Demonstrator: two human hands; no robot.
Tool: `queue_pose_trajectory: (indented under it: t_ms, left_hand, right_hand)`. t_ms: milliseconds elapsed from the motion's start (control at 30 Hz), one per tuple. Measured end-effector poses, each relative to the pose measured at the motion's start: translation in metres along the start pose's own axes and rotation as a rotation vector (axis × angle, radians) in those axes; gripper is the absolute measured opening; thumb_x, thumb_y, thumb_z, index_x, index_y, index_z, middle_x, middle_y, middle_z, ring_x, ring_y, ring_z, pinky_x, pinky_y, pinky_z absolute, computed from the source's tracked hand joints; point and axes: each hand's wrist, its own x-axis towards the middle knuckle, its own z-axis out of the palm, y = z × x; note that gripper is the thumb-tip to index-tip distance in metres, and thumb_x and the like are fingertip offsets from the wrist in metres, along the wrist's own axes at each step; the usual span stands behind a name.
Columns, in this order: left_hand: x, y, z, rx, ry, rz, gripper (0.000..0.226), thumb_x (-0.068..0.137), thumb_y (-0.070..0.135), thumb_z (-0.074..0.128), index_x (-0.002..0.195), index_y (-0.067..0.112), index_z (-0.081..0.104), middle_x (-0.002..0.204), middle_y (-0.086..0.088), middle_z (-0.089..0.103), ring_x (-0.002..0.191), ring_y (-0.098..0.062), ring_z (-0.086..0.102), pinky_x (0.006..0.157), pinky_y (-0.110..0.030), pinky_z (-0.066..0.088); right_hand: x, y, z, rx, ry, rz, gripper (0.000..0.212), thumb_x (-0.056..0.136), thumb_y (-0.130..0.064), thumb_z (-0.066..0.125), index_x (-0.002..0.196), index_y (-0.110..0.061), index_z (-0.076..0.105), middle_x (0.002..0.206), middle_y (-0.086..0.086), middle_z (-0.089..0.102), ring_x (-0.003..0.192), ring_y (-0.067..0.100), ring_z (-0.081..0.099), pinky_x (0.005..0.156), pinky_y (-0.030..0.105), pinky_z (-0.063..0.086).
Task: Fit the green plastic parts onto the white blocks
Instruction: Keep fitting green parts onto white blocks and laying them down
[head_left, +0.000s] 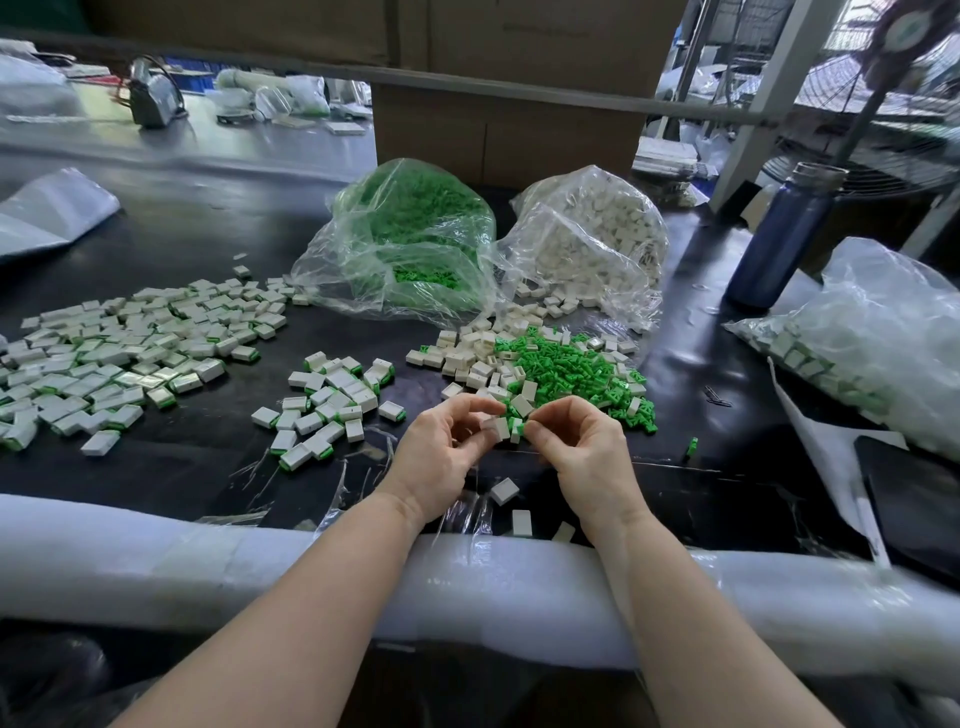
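My left hand (447, 452) pinches a small white block (497, 428) between thumb and fingers. My right hand (576, 441) pinches a green plastic part (518, 426) right against that block. Just beyond my hands lies a loose heap of green parts (566, 369) mixed with bare white blocks (467, 358). Two clear bags stand behind it, one of green parts (410, 234) and one of white blocks (597, 234). Fitted blocks with green ends lie in a small pile (332, 400) and a wide spread (119, 353) to the left.
The black table (208, 467) has a white padded front edge (467, 582). Three loose white blocks (505, 490) lie near that edge. A blue bottle (779, 239) stands at the right, with another bag of blocks (857, 353) and a dark tablet (914, 499). Cardboard boxes (509, 135) stand behind.
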Motion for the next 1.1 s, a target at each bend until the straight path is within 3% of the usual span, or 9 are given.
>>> queue_pose_trajectory:
  t_ms: [233, 467, 633, 767, 933, 1100]
  left_hand:
    - [-0.0012, 0.0034, 0.0006, -0.089, -0.025, -0.044, 0.007, 0.087, 0.008, 0.061, 0.094, 0.008, 0.062, 0.082, -0.007, 0.069, 0.076, -0.018, 0.065, 0.08, -0.031, 0.053]
    - [-0.001, 0.0037, 0.0015, -0.03, -0.073, -0.031, 0.003, 0.087, 0.006, 0.061, 0.09, 0.005, 0.062, 0.083, -0.005, 0.065, 0.079, -0.014, 0.061, 0.081, -0.027, 0.051]
    - [-0.0005, 0.0038, 0.0008, -0.028, -0.065, -0.029, 0.008, 0.086, 0.006, 0.062, 0.083, 0.013, 0.061, 0.079, -0.003, 0.065, 0.076, -0.012, 0.06, 0.075, -0.019, 0.049]
    - [0.0002, 0.002, 0.0005, -0.01, -0.051, -0.051, 0.009, 0.086, 0.009, 0.063, 0.086, 0.018, 0.065, 0.086, -0.013, 0.069, 0.082, -0.023, 0.064, 0.079, -0.028, 0.051]
    - [0.0001, 0.0025, 0.0021, 0.0, -0.05, -0.047, 0.011, 0.085, 0.003, 0.063, 0.089, 0.011, 0.069, 0.091, -0.013, 0.07, 0.084, -0.017, 0.064, 0.08, -0.016, 0.05]
    - [-0.001, 0.0036, 0.0018, 0.024, -0.073, -0.048, 0.012, 0.085, -0.001, 0.062, 0.088, 0.007, 0.07, 0.078, -0.001, 0.066, 0.071, -0.003, 0.061, 0.07, -0.007, 0.046]
  right_hand:
    - [-0.0012, -0.0026, 0.001, 0.126, -0.022, 0.027, 0.015, 0.08, 0.001, 0.068, 0.077, -0.014, 0.066, 0.069, 0.0, 0.066, 0.06, 0.004, 0.061, 0.06, 0.017, 0.051]
    - [-0.0017, -0.0036, 0.0006, 0.126, -0.023, 0.02, 0.012, 0.08, 0.003, 0.068, 0.076, -0.009, 0.065, 0.066, 0.003, 0.064, 0.056, 0.006, 0.058, 0.056, 0.018, 0.049]
    - [-0.0023, -0.003, 0.0015, 0.056, -0.059, 0.018, 0.016, 0.079, 0.001, 0.069, 0.072, -0.012, 0.065, 0.063, 0.002, 0.063, 0.057, 0.009, 0.056, 0.055, 0.022, 0.048]
    - [-0.0025, -0.0035, 0.0021, 0.06, -0.06, 0.008, 0.019, 0.08, 0.002, 0.068, 0.07, -0.014, 0.066, 0.06, -0.002, 0.063, 0.054, 0.005, 0.057, 0.054, 0.019, 0.05]
    - [-0.0029, -0.0033, 0.0035, 0.041, -0.082, 0.022, 0.022, 0.08, 0.006, 0.065, 0.075, -0.015, 0.064, 0.063, 0.004, 0.061, 0.052, 0.004, 0.054, 0.054, 0.018, 0.048]
    - [-0.0022, -0.0024, 0.0025, 0.015, -0.11, 0.028, 0.025, 0.077, 0.01, 0.066, 0.073, -0.014, 0.061, 0.063, 0.003, 0.06, 0.051, 0.003, 0.052, 0.053, 0.017, 0.046]
